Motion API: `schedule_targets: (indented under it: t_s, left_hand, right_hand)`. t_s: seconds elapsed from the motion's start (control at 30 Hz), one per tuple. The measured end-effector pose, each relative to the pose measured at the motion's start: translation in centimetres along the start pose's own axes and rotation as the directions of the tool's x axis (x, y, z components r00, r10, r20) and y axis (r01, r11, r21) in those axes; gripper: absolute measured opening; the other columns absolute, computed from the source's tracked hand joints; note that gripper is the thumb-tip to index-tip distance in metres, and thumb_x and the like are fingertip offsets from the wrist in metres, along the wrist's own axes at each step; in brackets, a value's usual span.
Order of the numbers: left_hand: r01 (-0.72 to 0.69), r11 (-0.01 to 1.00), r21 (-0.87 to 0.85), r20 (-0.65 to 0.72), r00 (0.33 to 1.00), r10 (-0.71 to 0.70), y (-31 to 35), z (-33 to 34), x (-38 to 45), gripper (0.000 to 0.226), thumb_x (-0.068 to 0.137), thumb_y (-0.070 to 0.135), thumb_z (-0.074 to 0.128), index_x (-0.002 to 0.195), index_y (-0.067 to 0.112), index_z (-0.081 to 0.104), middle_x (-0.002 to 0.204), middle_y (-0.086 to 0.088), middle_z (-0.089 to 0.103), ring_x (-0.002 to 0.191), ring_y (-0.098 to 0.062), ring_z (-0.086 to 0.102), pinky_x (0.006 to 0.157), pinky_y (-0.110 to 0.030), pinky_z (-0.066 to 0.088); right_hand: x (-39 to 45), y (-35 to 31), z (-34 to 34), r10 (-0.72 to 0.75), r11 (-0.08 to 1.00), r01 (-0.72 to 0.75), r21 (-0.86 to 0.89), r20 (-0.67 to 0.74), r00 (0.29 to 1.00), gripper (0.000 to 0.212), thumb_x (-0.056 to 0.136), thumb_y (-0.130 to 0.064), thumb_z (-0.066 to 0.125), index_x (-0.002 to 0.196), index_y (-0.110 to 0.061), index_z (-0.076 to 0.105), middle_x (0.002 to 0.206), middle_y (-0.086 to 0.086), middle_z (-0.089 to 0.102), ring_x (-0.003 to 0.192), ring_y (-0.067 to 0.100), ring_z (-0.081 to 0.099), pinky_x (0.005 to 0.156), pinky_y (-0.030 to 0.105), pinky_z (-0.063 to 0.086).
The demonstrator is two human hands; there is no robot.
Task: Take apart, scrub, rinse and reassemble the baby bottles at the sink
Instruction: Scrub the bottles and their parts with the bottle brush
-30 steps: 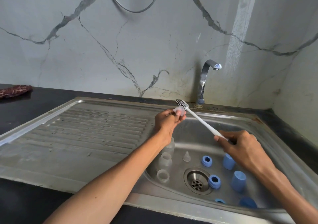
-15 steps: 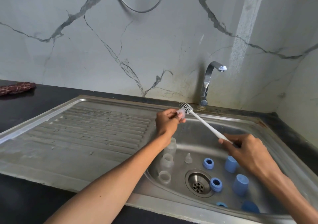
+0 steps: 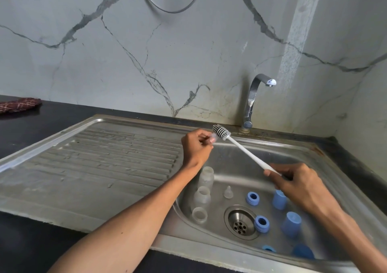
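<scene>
My left hand point(image 3: 196, 147) pinches a small clear teat point(image 3: 214, 138) above the sink's left edge. My right hand point(image 3: 297, 183) grips the white handle of a bottle brush point(image 3: 243, 147); its grey bristle head touches the teat. In the steel sink basin point(image 3: 236, 168) stand three clear bottle bodies point(image 3: 202, 196) at the left. A second clear teat point(image 3: 228, 192) sits near the drain. Blue collar rings point(image 3: 252, 198) and blue caps point(image 3: 291, 224) are scattered around the drain point(image 3: 240, 222).
A ribbed steel drainboard point(image 3: 104, 159) spreads to the left of the basin. The chrome tap point(image 3: 254, 98) rises at the back with no water running. A dark red cloth point(image 3: 18, 105) lies on the black counter at far left. Marble wall behind.
The brush head stays against the teat in my left hand. Both hands hold about the same pose; the camera has shifted slightly.
</scene>
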State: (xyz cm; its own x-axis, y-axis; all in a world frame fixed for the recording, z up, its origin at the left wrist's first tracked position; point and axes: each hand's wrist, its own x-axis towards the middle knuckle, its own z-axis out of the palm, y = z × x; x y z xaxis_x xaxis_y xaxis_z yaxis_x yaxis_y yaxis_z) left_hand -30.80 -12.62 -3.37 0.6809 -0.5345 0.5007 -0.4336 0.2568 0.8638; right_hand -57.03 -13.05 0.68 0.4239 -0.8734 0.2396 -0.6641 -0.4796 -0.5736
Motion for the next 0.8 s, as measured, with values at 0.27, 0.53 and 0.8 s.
schedule_targets:
  t_s: [0.27,0.53,0.8]
  left_hand:
    - [-0.107,0.992,0.068,-0.031,0.994,0.109,0.3,0.2,0.0,0.024,0.070,-0.009,0.066,0.068,0.013,0.073,0.053,0.024,0.063,0.055,0.007,0.061,0.063,-0.020,0.053]
    - [0.015,0.995,-0.103,0.047,0.999,-0.010,0.9,0.8,-0.5,0.035,0.076,-0.015,0.067,0.069,0.020,0.067,0.065,-0.004,0.070,0.051,-0.014,0.066,0.061,-0.033,0.060]
    - [0.601,0.489,-0.632,0.370,0.789,-0.491,2.2,-0.5,-0.1,0.024,0.094,-0.009,0.050,0.108,0.003,0.066,0.093,-0.020,0.069,0.084,-0.026,0.065,0.071,-0.029,0.062]
  right_hand:
    - [-0.2,0.1,-0.2,-0.019,0.999,0.019,0.029,0.006,1.000,0.034,0.091,-0.045,0.065,0.123,-0.034,0.069,0.058,-0.004,0.059,0.050,0.014,0.048,0.045,0.020,0.039]
    - [-0.3,-0.1,-0.6,-0.003,1.000,0.003,-0.006,-0.026,1.000,0.033,0.093,-0.045,0.063,0.124,-0.033,0.069,0.058,-0.004,0.053,0.047,0.012,0.043,0.040,0.016,0.034]
    - [-0.3,0.1,-0.7,-0.035,0.999,0.035,-0.010,-0.005,0.999,0.035,0.092,-0.048,0.062,0.124,-0.035,0.068,0.063,-0.005,0.061,0.048,0.009,0.047,0.044,0.015,0.039]
